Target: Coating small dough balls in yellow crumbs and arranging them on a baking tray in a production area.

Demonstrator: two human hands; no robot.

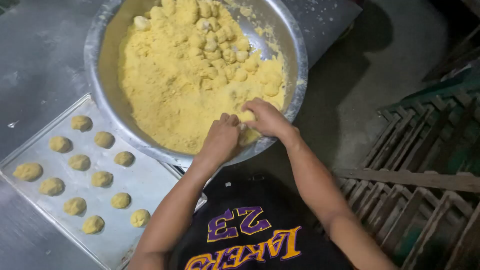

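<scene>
Both hands' grip closed together around a small lump of yellow dough [246,116]: left hand [221,140] cupping beneath, right hand [268,119] pressing over, as if to round it. Just beyond, crumbly yellow dough [170,85] filling a wide metal bowl [95,70]. Left of grip, metal tray [145,182] lined with shaped dough balls [80,162], spaced apart.

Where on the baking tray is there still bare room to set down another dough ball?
The baking tray is bare along its right side, between the dough balls and the metal bowl, and in the near corner beside the left forearm. Its left and middle are crowded with rows of balls. Both hands, left and right, fill the bowl's near rim.
</scene>
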